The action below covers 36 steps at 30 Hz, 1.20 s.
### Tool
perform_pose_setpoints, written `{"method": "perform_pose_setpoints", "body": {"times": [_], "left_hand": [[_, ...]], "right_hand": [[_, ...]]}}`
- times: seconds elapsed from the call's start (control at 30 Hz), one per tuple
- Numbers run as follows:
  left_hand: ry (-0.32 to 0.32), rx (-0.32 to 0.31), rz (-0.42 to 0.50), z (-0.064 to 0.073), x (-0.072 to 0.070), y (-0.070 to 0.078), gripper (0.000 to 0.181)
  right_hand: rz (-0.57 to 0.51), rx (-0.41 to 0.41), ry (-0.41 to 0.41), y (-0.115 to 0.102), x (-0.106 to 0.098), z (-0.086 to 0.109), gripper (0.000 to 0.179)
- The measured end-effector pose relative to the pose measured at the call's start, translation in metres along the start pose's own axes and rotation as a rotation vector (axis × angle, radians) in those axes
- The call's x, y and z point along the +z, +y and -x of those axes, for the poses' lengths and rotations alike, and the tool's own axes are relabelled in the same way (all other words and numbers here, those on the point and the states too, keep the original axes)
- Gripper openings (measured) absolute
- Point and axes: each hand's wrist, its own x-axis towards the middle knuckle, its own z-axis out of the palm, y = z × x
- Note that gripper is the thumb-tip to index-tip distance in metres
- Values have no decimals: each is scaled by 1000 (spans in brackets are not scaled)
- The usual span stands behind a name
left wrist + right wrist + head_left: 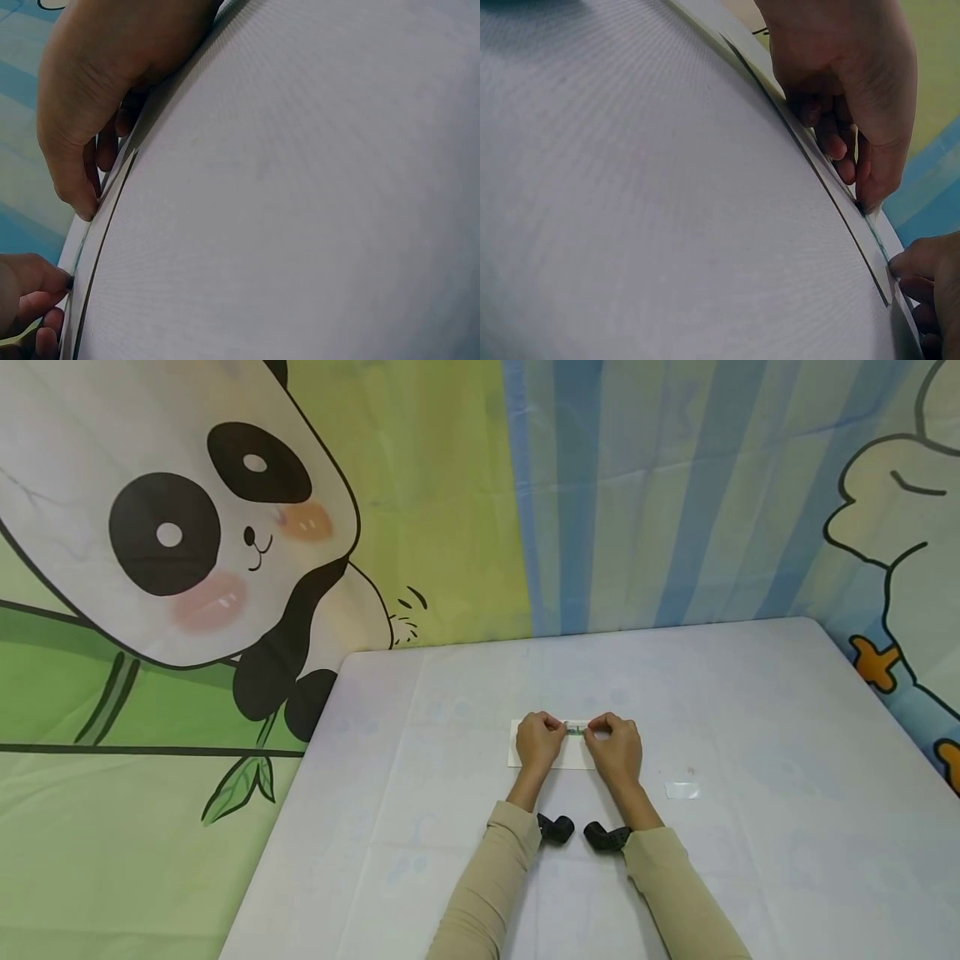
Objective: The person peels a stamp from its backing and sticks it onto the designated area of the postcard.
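Note:
A flat white card (573, 760) lies on the white table, partly covered by both hands. Over its upper half is a small clear strip with green marks (575, 729), stretched between the two hands. My left hand (538, 742) pinches the strip's left end between thumb and forefinger. At the right end, my right hand (618, 748) pinches it the same way. Both wrist views show the fingertips close down at the card; there the left hand (105, 97) and the right hand (855, 97) have their other fingers curled under. The strip's ends are hidden by the fingertips.
To the right of the card, a small clear plastic piece (682, 790) lies on the table (750, 877). Black wrist devices (556, 829) jut inward from both sleeves. Printed curtains (442, 502) with a panda stand behind and beside the table.

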Motion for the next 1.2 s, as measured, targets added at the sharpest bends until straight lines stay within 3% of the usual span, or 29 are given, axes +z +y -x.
{"method": "perform_pose_setpoints", "body": {"times": [0.77, 1.2], "left_hand": [[12, 31, -7, -1, -1, 1, 16], [19, -6, -32, 1, -2, 5, 16]], "right_hand": [[-11, 21, -31, -3, -3, -2, 18], [-4, 23, -41, -2, -2, -1, 17]]}}
